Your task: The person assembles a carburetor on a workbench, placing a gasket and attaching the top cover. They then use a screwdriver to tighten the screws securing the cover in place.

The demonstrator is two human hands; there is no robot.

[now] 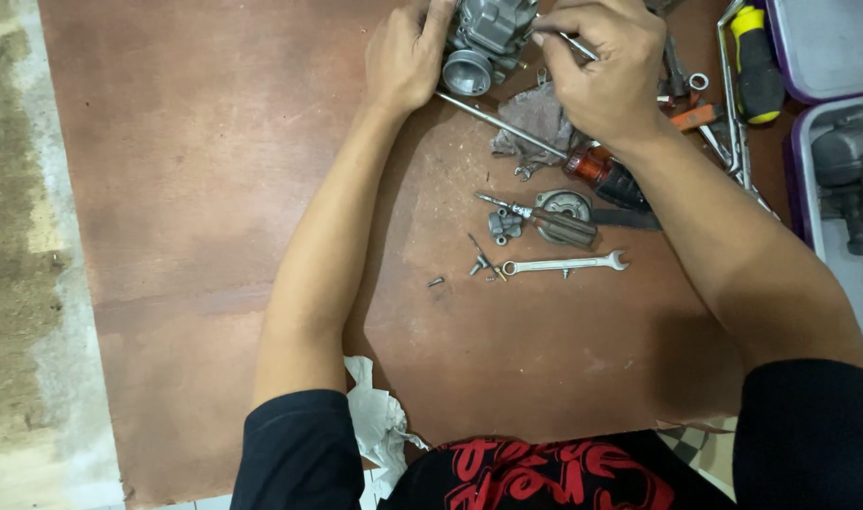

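Here, at the far edge of the brown board (195, 189), the left hand (405, 57) is closed around a grey metal carburettor (486, 38), steadying its body. The right hand (606, 66) pinches a thin metal tool (575, 42), its tip at the casting. Judgement: the carburettor looks dense, rigid and heavy for its bulk, possibly oily; best held around the main body, not by small protruding fittings. Nearby on the board: long screwdriver (507, 126), grey rag (540, 123), combination wrench (566, 264), round cover (564, 205), loose screws (436, 280). A yellow-handled tool (754, 57) lies to the right.
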